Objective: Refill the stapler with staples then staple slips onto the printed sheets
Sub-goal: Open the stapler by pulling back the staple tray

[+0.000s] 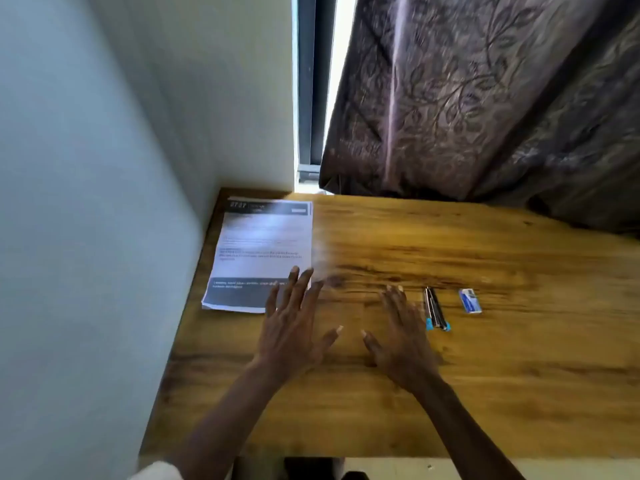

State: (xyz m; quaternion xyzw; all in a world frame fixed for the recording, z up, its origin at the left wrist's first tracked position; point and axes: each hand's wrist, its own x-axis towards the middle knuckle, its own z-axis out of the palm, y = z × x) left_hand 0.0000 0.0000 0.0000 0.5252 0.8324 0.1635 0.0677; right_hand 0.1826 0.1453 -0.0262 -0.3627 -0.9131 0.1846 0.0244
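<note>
A stack of printed sheets [263, 251] lies at the table's far left corner, against the wall. My left hand [294, 327] is flat and spread, its fingertips over the stack's near right corner. My right hand [398, 334] rests flat on the wood, fingers apart, holding nothing. Just right of it lies the stapler [435, 308], a black and silver bar with blue ends. A small blue and white staple box [470, 300] sits further right. The picture is blurred, and I see no slips.
The wooden table [485, 375] meets a white wall [86, 237] on the left. A dark patterned curtain [485, 98] hangs over the table's far right edge, beside a window strip. The table's front edge runs near the bottom of the view.
</note>
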